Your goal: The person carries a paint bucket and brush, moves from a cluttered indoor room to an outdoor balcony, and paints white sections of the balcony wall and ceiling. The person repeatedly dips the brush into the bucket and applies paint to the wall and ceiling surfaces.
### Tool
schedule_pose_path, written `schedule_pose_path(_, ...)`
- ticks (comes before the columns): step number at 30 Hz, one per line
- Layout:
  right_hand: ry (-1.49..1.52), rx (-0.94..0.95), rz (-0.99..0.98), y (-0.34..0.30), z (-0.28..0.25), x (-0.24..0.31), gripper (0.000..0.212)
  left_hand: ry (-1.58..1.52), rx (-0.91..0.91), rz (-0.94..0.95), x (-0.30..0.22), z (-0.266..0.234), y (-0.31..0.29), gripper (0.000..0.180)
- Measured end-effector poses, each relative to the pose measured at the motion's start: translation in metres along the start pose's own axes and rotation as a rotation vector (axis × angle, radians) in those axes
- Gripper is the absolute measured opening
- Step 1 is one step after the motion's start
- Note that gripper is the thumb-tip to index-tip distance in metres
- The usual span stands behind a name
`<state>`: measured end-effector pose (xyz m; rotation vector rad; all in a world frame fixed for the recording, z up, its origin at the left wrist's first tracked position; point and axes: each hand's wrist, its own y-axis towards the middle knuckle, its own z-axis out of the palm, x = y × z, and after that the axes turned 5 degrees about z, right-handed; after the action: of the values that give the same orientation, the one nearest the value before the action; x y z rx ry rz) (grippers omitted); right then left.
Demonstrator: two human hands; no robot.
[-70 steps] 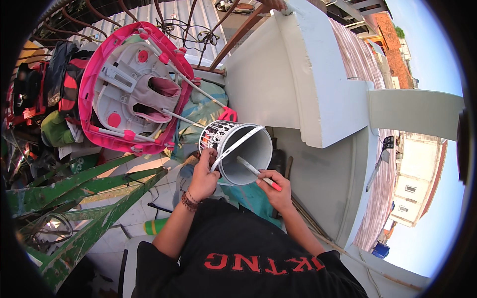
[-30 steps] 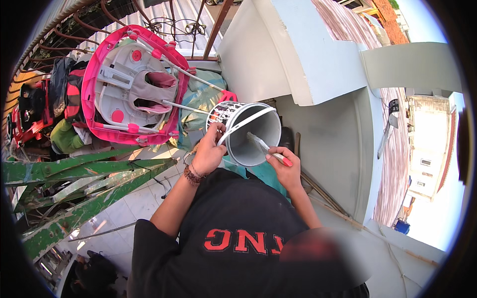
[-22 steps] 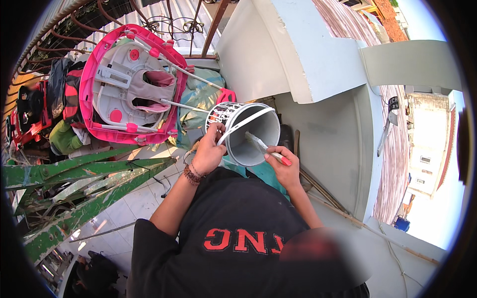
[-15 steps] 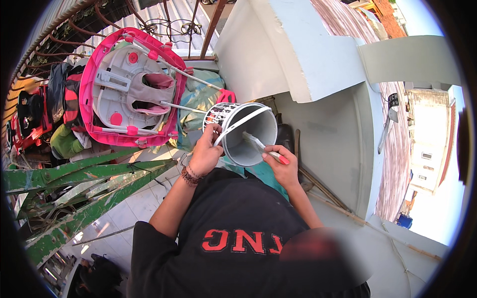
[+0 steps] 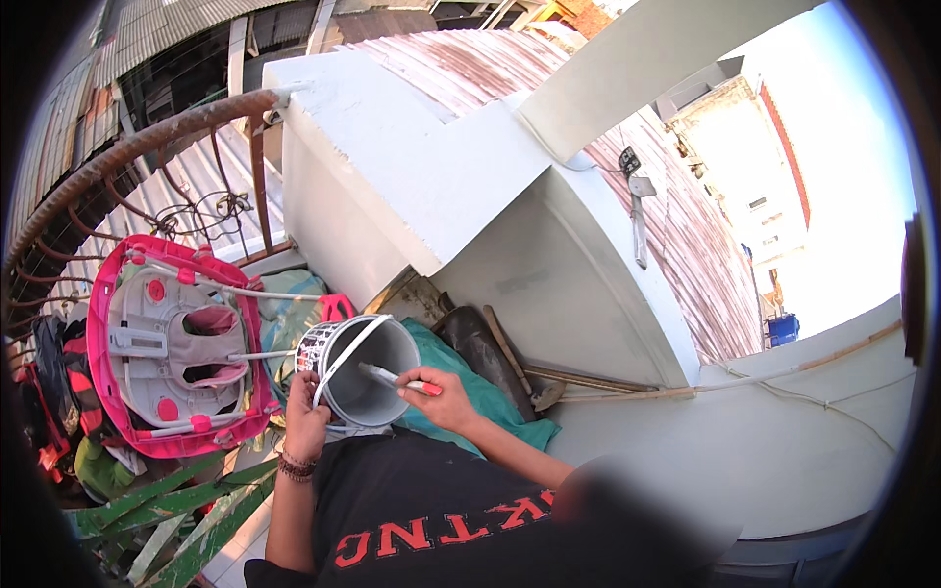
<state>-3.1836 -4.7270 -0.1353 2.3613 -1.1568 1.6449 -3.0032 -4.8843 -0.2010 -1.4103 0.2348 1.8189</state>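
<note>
A round bucket with a grey inside is tipped so that its mouth faces me. My left hand is closed at its left edge, where the white strap handle crosses the mouth. Between the fingers of my right hand is a paintbrush with a red-ended handle. The brush's pale head points left into the bucket's mouth. Whether the bristles touch the inner wall, I cannot tell.
An upturned pink and white baby walker lies left of the bucket. Rusty railing curves behind it. Green wooden bars stand at lower left. A white ledge juts out ahead, with a teal sheet below.
My view has swung up and to the right, so the bucket, hands and walker appear lower and further left. Both hands keep their holds.
</note>
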Motion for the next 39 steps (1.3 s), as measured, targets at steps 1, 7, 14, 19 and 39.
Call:
schedule_pose_path(1, 0.003, -0.020, -0.026, -0.001, 0.000, -0.004, 0.019, -0.041, 0.012, 0.009, 0.004, 0.002, 0.002, 0.055)
schedule_pose_path(7, 0.013, -0.074, -0.018, -0.008, -0.007, -0.032, 0.021, 0.005, 0.101, -0.011, 0.017, 0.013, 0.015, 0.051)
schedule_pose_path(14, 0.021, -0.148, -0.007, -0.019, -0.012, -0.045, 0.020, 0.036, 0.181, -0.004, 0.053, 0.016, 0.041, 0.051)
schedule_pose_path(19, 0.062, -0.213, 0.020, -0.026, -0.014, -0.037, 0.018, 0.069, 0.245, -0.070, 0.030, 0.031, 0.043, 0.047)
schedule_pose_path(39, 0.087, -0.291, 0.111, -0.048, -0.002, -0.053, 0.021, 0.086, 0.402, -0.056, 0.055, 0.025, 0.062, 0.053)
